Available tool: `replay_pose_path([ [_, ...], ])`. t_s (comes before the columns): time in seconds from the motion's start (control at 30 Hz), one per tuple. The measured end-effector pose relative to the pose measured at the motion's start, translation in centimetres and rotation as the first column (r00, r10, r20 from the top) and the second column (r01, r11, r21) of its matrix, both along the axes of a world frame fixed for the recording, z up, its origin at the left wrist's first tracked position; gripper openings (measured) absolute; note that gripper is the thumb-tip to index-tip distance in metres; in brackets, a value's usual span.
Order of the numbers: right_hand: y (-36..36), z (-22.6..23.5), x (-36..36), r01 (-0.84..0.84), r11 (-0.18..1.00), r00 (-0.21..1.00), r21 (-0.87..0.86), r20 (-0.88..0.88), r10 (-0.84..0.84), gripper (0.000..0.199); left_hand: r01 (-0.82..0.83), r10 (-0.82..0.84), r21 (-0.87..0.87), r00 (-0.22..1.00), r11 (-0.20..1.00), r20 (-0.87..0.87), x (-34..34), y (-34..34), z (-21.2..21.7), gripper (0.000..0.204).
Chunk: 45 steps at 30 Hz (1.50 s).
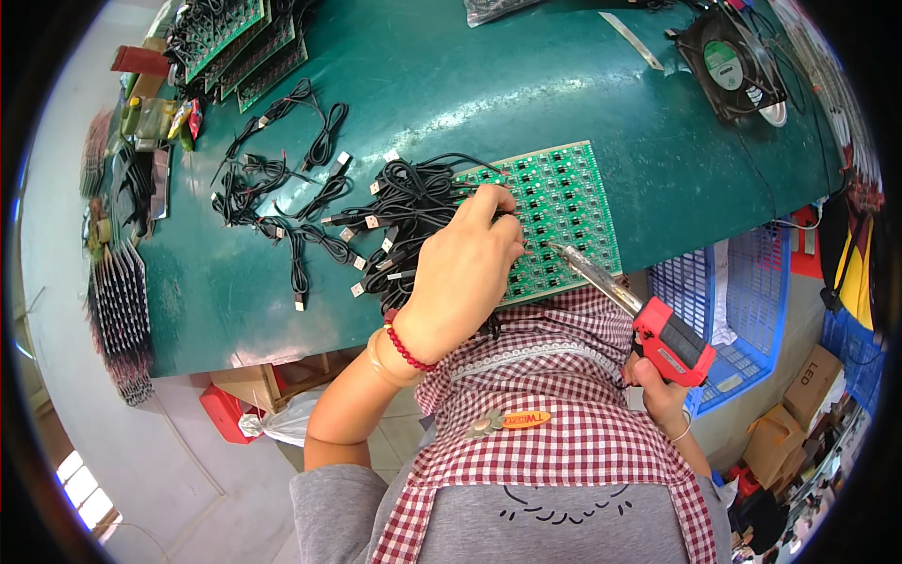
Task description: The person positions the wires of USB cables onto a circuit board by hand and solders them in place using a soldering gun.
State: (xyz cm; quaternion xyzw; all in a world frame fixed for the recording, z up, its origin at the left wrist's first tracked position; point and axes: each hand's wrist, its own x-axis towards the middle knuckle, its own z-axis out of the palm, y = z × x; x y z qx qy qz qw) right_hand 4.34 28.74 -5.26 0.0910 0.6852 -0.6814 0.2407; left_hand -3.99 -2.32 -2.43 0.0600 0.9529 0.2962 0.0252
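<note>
A green circuit board panel (584,202) with rows of small black parts lies at the table's near edge. My left hand (470,249) rests over its left side with fingertips pinched together, on what looks like the wire end of a black USB cable, mostly hidden by the hand. Tangled black USB cables (413,193) lie beside and under that hand, some reaching the board. My right hand (658,387) is wrapped around a red and black soldering gun (672,343). Its metal tip points at the board, close to my left fingertips; whether it touches cannot be told.
More loose USB cables (268,183) lie left on the green table (423,80). Stacked boards with cables (249,47) stand at the far left, a black fan (731,66) at the far right. A blue plastic basket (752,310) is below the right edge; cardboard boxes (810,383) lie beyond it.
</note>
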Motion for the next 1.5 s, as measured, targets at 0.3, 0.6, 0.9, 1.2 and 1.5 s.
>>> replay_pose_path([
  [0.3,0.1,-0.8,0.3,-0.084,0.987,0.994,0.135,-0.054,0.092,0.028,0.030,-0.036,-0.119,0.998,0.992,-0.047,0.1,0.5,-0.3,0.013],
  [0.6,-0.7,-0.7,-0.2,-0.153,0.974,0.979,0.167,-0.112,0.173,0.025,0.041,-0.050,-0.151,0.997,0.988,-0.053,0.1,0.5,-0.4,0.014],
  [0.9,-0.6,0.0,-0.2,-0.049,0.998,0.996,0.027,-0.071,0.051,0.017,0.045,-0.058,-0.185,0.996,0.982,-0.066,0.1,0.5,-0.5,0.015],
  [1.2,-0.4,-0.6,0.1,-0.051,0.995,0.993,0.085,-0.098,0.060,0.022,0.049,-0.063,-0.206,0.996,0.977,-0.062,0.1,0.7,-0.6,0.013],
  [1.5,0.2,-1.2,0.6,-0.067,0.988,0.991,0.138,-0.104,0.081,0.031,0.064,-0.077,-0.212,0.996,0.975,-0.052,0.0,0.7,-0.2,0.012],
])
